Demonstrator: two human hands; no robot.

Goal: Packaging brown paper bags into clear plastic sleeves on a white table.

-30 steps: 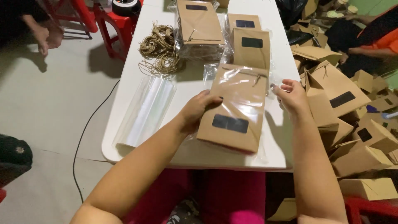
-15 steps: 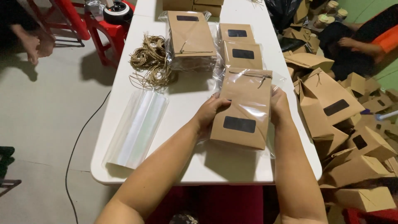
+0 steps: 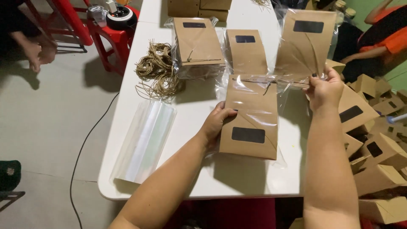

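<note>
At the far left edge of the white tabletop (image 3: 127,127) lay a flat stack of clear plastic sleeves (image 3: 146,142), and above it a loose tangle of brown twine (image 3: 159,74). Beside the twine, further in, rested a wrapped kraft box (image 3: 197,42) with a dark label, tied with string.

The left hand (image 3: 218,125) came next, its fingers curled around the left edge of a brown kraft box (image 3: 251,121), thumb on top and pressing it down near the middle of the tabletop. The box lay flat, its dark rectangular label toward the near end, and it sat partly inside a clear plastic bag (image 3: 282,91) whose open mouth stretched off to the right. Just behind it another kraft box (image 3: 247,51) lay on the tabletop.

The right hand (image 3: 324,89) was lifted slightly off the surface, well to the right of the held box, pinching the clear bag's edge between thumb and fingertips and pulling it taut. Behind that hand a larger wrapped kraft box (image 3: 305,42) stood tilted. Off the right edge of the tabletop, a heap of folded kraft boxes (image 3: 373,157) filled the floor, and a person in an orange top (image 3: 390,36) sat at the upper right.
</note>
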